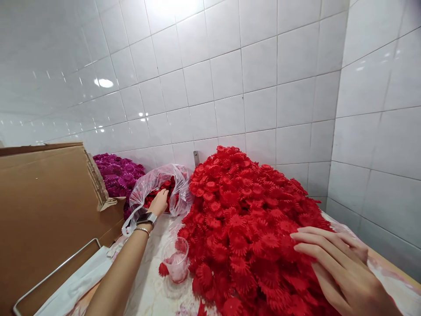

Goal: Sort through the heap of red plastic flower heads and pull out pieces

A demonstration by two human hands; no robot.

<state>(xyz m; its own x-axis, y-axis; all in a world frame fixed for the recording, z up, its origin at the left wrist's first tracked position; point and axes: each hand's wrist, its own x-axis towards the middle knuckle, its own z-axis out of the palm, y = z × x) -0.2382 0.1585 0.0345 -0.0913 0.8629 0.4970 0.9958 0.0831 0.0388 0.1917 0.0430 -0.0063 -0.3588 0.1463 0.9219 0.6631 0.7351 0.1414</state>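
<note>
My left hand [159, 202], with a watch and a bracelet on its wrist, reaches into the mouth of a clear plastic bag [184, 186]. Its fingers look stretched out among the red pieces [172, 193] inside; the thumb is hidden. A big heap of red artificial flower heads [241, 219] fills the middle of the table. Over the right side of this heap lies my right hand [338, 263], its fingers extended and apart, close to or touching the flowers. I see nothing held in it.
A clear plastic cup [176, 260] stands before the heap, a loose red flower head [163, 269] beside it. At left is a large cardboard box [55, 206], with purple flower heads [118, 173] behind it. A tiled wall [226, 83] closes off the back and right.
</note>
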